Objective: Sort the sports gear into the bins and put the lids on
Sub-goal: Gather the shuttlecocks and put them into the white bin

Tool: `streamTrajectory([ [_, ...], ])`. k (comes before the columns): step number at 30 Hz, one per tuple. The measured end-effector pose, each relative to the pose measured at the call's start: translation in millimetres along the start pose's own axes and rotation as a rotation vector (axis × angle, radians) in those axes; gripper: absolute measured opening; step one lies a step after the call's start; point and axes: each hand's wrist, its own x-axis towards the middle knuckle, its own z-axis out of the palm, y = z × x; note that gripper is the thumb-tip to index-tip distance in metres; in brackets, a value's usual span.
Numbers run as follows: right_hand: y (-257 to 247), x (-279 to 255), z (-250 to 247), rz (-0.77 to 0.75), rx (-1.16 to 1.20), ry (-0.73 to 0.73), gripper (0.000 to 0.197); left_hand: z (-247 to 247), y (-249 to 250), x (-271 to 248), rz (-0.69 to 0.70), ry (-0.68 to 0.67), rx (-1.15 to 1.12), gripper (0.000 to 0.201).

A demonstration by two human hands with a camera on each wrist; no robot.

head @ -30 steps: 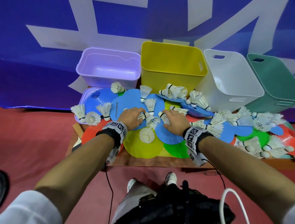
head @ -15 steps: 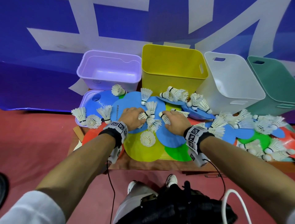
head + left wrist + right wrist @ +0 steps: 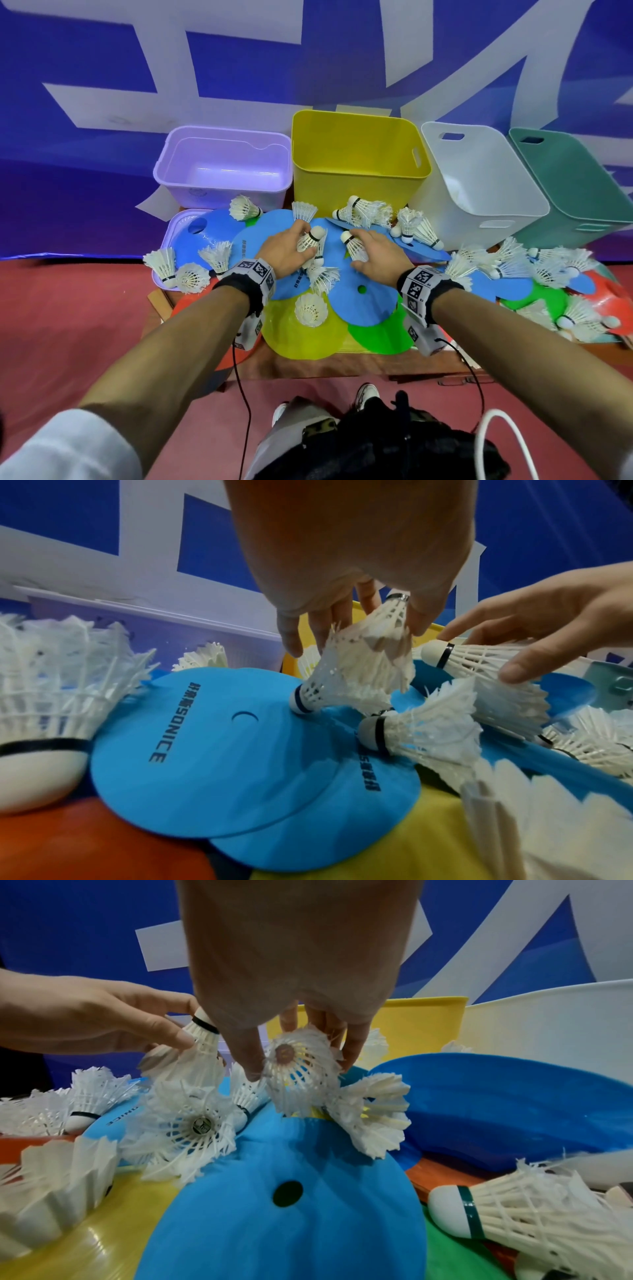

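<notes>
White feather shuttlecocks lie scattered over flat blue (image 3: pixel 359 298), yellow (image 3: pixel 301 339) and green (image 3: pixel 380 334) marker discs on a low wooden table. My left hand (image 3: pixel 305 245) grips a shuttlecock (image 3: pixel 363 656) by its feathers, cork up, and a second one with a blue band (image 3: pixel 304 699) hangs against it. A hand's width to the right, my right hand (image 3: pixel 356 248) holds another shuttlecock (image 3: pixel 298 1069), fingers curled round its skirt. Both hands hover just above the pile, in front of the yellow bin (image 3: pixel 356 154).
Four open bins stand along the back: purple (image 3: pixel 222 164), yellow, white (image 3: pixel 479 181), green (image 3: pixel 575 185). A purple lid (image 3: pixel 174 229) lies under the discs at the left. More shuttlecocks (image 3: pixel 534 263) and red discs (image 3: pixel 606 294) cover the right side. Blue banner behind.
Both hands have closed on shuttlecocks and lifted them off the pile, moving a little forward toward the yellow bin.
</notes>
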Motion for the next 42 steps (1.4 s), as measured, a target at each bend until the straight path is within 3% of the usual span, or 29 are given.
streamTrajectory([
  [7,2.7,3.5,-4.8,-0.006,0.021,0.017,0.07,-5.9,3.3,7.4,0.056,0.107,-0.012,0.035],
  [25,47.0,19.9,-44.5,-0.001,0.104,0.172,0.064,-10.3,43.2,52.9,0.14,0.117,-0.077,0.046],
  [32,83.3,22.4,-79.6,-0.041,0.144,0.293,0.06,-8.7,87.8,81.9,0.151,0.098,-0.116,0.049],
  [42,188.3,3.1,-128.8,0.084,0.179,0.437,0.059,18.1,189.1,140.2,0.288,0.039,-0.09,0.044],
])
